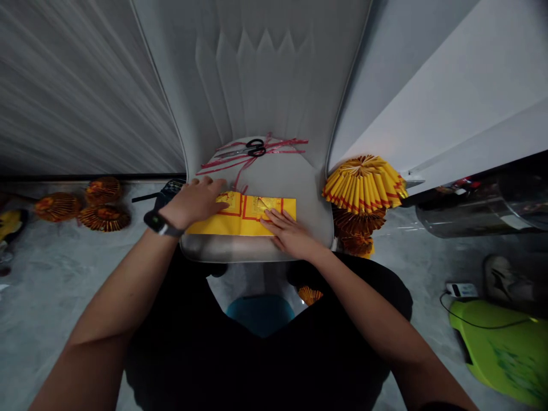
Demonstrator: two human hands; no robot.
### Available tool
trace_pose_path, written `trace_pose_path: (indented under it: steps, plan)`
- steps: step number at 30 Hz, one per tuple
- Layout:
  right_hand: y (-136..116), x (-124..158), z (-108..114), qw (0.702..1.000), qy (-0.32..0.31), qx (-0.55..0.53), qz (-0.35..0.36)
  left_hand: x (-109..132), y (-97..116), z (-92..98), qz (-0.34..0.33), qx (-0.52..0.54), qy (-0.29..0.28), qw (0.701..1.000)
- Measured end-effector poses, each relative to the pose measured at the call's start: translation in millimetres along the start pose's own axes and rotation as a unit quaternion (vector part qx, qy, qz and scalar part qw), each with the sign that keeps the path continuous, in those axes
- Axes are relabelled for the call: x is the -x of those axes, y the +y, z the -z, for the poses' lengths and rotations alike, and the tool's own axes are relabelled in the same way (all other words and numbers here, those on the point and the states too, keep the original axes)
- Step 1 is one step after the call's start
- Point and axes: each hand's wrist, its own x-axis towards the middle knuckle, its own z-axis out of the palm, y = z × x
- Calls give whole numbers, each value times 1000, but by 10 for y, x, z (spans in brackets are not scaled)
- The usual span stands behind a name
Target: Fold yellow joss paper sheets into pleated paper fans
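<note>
A yellow sheet of paper [231, 226] with red printed frames and a gold patch lies across the front of the grey chair seat [291, 171]. On its left part rests my left hand [199, 200], fingers stretched out over the top edge, a dark watch on the wrist. My right hand [293, 233] lies flat on the right part of the paper, fingers spread. Behind the paper, black-handled scissors [256, 148] lie among strips of pink-red ribbon [222, 167] on the seat. Neither hand grips anything that I can see.
Pleated yellow paper fans [363, 185] are stacked right of the chair. Several round pleated paper pieces [103, 217] lie on the floor at left. A green plastic stool [500, 348] stands at lower right, a blue object [260, 314] between my legs.
</note>
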Motion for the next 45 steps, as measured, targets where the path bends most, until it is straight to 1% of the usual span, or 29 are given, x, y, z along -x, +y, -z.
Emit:
trace_pose_path:
  steps: [1,2,3,5,6,8,10,12,15,17,20,24,27,30,32,36,38,41,43,45]
  plan:
    - [13,17,-19,1000,11,-1,9,83,142,-53,-24,-33,70,997]
    - [21,33,-32,1000,22,-2,17,159,290,-124,-66,-44,118,990]
    - [24,49,-40,999,35,-1,23,220,430,-210,-128,-43,129,982]
    - [16,76,-46,998,56,11,25,283,639,-402,-246,-40,112,962]
    - [6,86,-45,998,63,20,22,286,690,-493,-271,-51,98,956]
    - [-15,98,-40,997,70,38,15,263,680,-630,-245,-84,78,963]
    - [-28,98,-30,997,65,46,9,237,564,-691,-197,-112,67,972]
    - [-31,92,-15,997,58,45,5,233,418,-690,-167,-125,67,976]
    - [-31,83,17,998,54,39,2,263,252,-644,-156,-131,58,977]
    - [-49,74,43,998,52,38,1,288,193,-617,-152,-139,55,977]
    - [-114,45,88,998,39,39,-11,311,153,-590,-137,-146,66,977]
    - [-237,-49,159,998,17,52,-33,310,152,-567,-125,-142,57,980]
    - [-299,-154,208,997,36,60,-28,299,173,-566,-120,-143,55,981]
    - [-284,-258,214,998,41,43,-12,286,182,-578,-121,-140,63,981]
    - [-226,-309,178,999,43,15,-14,277,166,-582,-124,-127,65,982]
    - [-69,-332,37,997,71,-26,-21,279,118,-556,-117,-90,63,987]
    - [-24,-311,-25,997,73,-19,-15,293,133,-534,-99,-81,84,988]
    - [-22,-276,-65,997,74,8,-13,303,239,-527,-66,-80,120,987]
    - [-39,-268,-60,997,76,26,-17,278,337,-558,-84,-85,117,986]
    - [-49,-272,-47,997,71,37,-16,225,419,-614,-134,-89,86,983]
